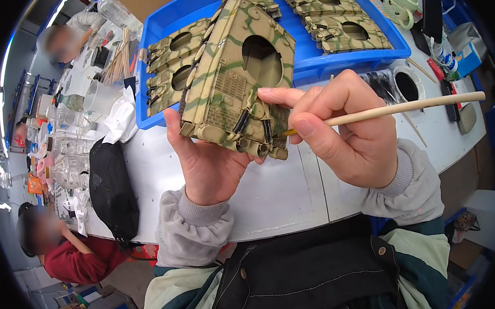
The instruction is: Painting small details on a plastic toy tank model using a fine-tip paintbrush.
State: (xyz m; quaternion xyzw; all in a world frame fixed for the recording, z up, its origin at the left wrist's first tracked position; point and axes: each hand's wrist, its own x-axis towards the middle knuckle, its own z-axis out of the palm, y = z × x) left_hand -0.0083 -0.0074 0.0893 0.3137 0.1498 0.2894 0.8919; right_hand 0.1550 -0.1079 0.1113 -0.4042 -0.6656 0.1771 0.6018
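Observation:
My left hand (206,162) grips a camouflaged model tank hull (235,77), tan with green stripes and a round turret hole, held tilted up above the white table (283,192). My right hand (347,132) holds a thin wooden-handled paintbrush (402,108) like a pen. Its tip touches the rear end of the hull near the dark exhaust pipes. My right index finger rests on the hull's edge.
A blue tray (310,67) behind the hull holds several more camouflaged hulls (341,23). A black mesh bag (112,189) lies at left beside clear plastic cups (96,98). Paint pots (406,84) and tools sit at right. Other people sit along the left side.

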